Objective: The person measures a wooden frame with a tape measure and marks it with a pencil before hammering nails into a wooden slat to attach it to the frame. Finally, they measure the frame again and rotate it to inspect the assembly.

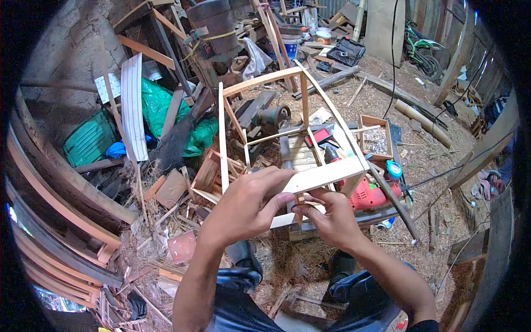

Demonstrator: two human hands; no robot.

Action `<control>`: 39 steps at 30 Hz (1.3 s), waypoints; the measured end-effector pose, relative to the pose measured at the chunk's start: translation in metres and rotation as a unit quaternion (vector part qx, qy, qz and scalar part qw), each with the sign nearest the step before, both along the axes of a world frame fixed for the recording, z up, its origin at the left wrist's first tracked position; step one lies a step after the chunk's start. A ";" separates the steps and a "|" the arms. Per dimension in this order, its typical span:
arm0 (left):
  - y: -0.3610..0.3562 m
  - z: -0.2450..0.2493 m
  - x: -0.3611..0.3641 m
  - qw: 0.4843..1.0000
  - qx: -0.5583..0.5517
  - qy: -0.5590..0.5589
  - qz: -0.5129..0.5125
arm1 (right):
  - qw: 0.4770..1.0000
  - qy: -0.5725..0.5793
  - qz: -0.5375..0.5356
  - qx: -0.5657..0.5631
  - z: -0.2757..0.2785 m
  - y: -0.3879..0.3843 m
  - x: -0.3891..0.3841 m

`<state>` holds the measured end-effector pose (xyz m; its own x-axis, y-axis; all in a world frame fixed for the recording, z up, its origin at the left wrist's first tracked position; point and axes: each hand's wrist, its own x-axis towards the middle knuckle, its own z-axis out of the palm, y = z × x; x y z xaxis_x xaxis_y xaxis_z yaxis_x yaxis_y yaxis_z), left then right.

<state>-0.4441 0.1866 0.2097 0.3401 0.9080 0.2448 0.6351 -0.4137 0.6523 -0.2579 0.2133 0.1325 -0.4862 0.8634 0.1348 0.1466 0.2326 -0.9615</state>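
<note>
A light-wood frame (325, 176) of slats, with legs and crosspieces, stands tilted in front of me. My left hand (246, 202) is closed on its near rail, fingers over the top and thumb at the lower edge. Just under that rail, a short narrow wood strip (300, 213) points downward. My right hand (334, 218) is closed around this strip, thumb and curled fingers pinching it close to my left thumb. The strip's upper end is partly hidden by the fingers and the rail.
Beyond the right hand lies a red power tool (365, 195), near a blue tape measure (393, 170). A wooden box (380, 124) holds small pieces. Wood shavings cover the floor (412, 232). Green sheeting (157, 108) and curved timbers (61, 171) are at left.
</note>
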 end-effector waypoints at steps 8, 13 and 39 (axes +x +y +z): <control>-0.002 -0.005 0.001 0.999 0.028 -0.016 0.017 | 0.991 -0.128 0.043 0.005 0.039 0.002 0.024; -0.003 -0.006 -0.004 0.999 0.026 -0.007 0.032 | 0.950 -0.270 -0.026 -0.152 0.077 0.066 0.139; 0.005 -0.005 0.023 0.990 0.103 0.053 0.075 | 0.816 -0.391 -0.344 0.249 -0.119 0.218 0.167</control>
<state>-0.4215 0.1916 0.2049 0.2392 0.8851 0.3992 0.7601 -0.4266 0.4902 -0.0912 0.4311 0.0136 -0.0155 0.9012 0.4332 0.9314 0.1706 -0.3214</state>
